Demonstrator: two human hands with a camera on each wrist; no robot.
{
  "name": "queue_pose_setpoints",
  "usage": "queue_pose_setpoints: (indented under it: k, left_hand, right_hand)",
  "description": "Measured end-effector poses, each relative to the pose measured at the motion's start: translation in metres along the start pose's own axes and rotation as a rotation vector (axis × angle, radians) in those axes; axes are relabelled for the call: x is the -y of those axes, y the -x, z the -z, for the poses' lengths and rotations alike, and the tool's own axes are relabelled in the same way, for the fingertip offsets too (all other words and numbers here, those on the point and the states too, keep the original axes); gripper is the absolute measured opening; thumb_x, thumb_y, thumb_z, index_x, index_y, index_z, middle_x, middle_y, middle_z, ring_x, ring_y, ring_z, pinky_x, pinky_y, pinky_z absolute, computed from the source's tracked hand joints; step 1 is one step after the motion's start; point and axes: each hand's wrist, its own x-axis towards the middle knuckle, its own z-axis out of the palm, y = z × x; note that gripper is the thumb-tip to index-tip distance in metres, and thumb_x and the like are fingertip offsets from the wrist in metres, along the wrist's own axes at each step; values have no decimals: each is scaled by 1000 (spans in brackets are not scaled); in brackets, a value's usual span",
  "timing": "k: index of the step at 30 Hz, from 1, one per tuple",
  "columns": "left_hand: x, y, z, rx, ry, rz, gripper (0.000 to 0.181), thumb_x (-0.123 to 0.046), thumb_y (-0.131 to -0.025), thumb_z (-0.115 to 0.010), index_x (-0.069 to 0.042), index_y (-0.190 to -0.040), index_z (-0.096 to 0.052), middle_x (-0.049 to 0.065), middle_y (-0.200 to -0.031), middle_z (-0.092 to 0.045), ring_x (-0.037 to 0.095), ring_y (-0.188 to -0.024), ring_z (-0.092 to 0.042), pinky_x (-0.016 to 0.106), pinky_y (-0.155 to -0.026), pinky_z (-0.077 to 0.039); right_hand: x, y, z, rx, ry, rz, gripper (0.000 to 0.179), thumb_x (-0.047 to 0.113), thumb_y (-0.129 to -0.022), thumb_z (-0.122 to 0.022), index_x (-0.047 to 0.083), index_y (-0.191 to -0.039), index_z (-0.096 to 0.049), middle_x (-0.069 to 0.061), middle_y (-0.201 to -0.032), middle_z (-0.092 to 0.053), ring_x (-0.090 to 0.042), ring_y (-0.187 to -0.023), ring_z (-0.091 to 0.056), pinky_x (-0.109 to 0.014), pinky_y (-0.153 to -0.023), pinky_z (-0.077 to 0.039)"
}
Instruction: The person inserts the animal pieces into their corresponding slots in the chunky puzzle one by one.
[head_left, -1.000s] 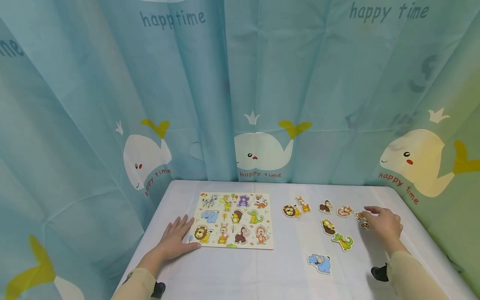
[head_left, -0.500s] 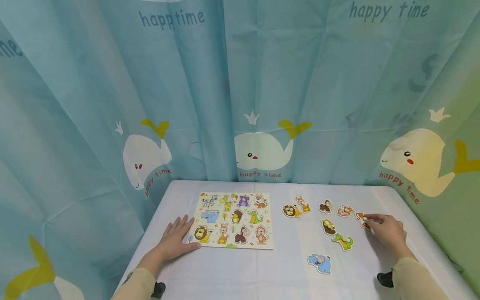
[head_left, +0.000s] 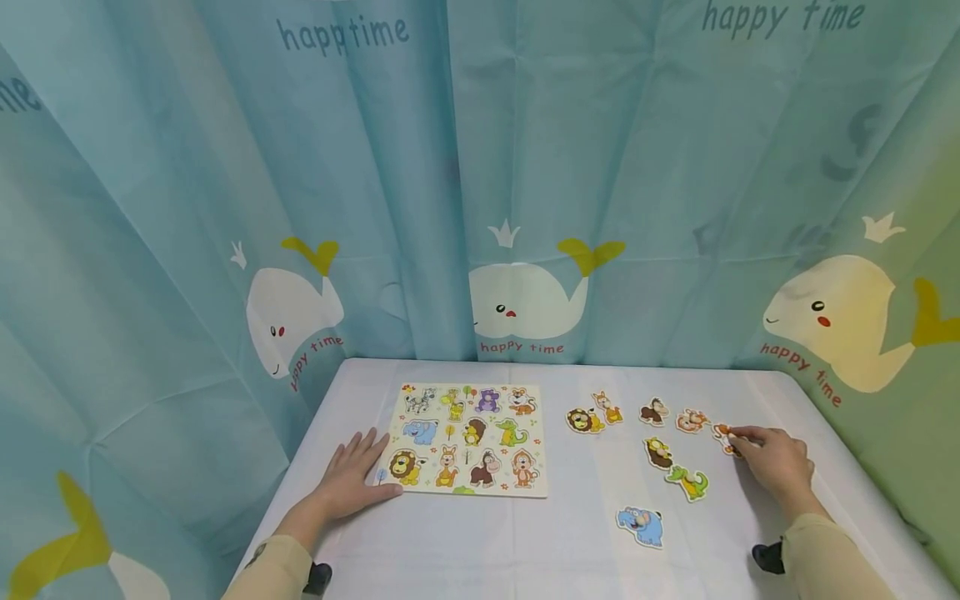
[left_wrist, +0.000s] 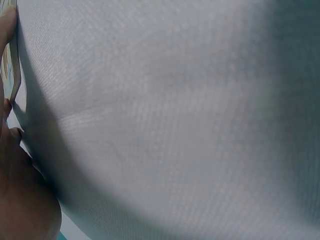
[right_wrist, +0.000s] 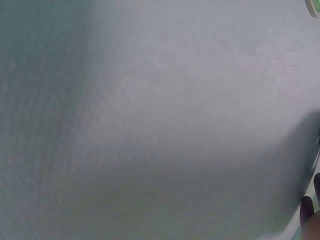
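My left hand lies with spread, straight fingers along the left edge of the animal puzzle board, its thumb near the front corner. Over on the right, my right hand pinches the near side of an orange animal puzzle piece, low over the table; fingers cover part of the picture. Just left of it lies an orange monkey piece, and beyond that a gorilla piece. A hedgehog piece and a crocodile piece touch or nearly touch. The right wrist view catches only fingertips.
A lion piece and a kangaroo piece lie right of the board. Nearer the front is a blue elephant piece. The white tablecloth covers the table, and a whale-print curtain hangs behind it.
My right hand has shifted slightly right and toward me, and the orange piece now shows left of the fingertips. My left hand has stayed at the board's edge.
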Motion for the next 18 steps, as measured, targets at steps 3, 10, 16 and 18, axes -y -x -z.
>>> queue_pose_setpoints:
  k: [3, 10, 16, 18]
  left_hand:
    - [-1, 0, 1, 1, 3, -1, 104, -64, -83, -73, -7, -160, -33, 23, -167, -20, 47, -154, -7, 65, -122, -3]
    - [-1, 1, 1, 2, 6, 3, 104, -64, -83, -74, -7, -160, -33, 23, -167, -21, 47, -154, -7, 65, -122, -3]
    - [-1, 2, 1, 3, 14, 9, 104, -63, -83, -74, -7, -160, -33, 22, -167, -21, 47, -154, -7, 64, -122, -3]
    - [0, 2, 0, 4, 14, 9, 104, -64, -83, -74, -7, -160, -33, 22, -167, -21, 47, -154, -7, 64, -122, -3]
  right_hand:
    - [0, -1, 0, -9, 4, -2, 38, 27, -103, -58, -3, -125, -66, -38, -130, -47, -61, -120, -30, -75, -91, -25]
    - [2, 1, 0, -58, -19, -18, 38, 28, -102, -62, -5, -119, -69, -36, -125, -52, -59, -117, -33, -72, -89, -27]
    - [4, 4, 1, -146, -23, -107, 39, 34, -99, -64, -4, -105, -71, -33, -115, -52, -58, -117, -32, -70, -91, -27]
    - [5, 5, 1, -161, -6, -129, 39, 34, -98, -64, -4, -101, -71, -32, -112, -52, -57, -115, -33, -70, -91, -28]
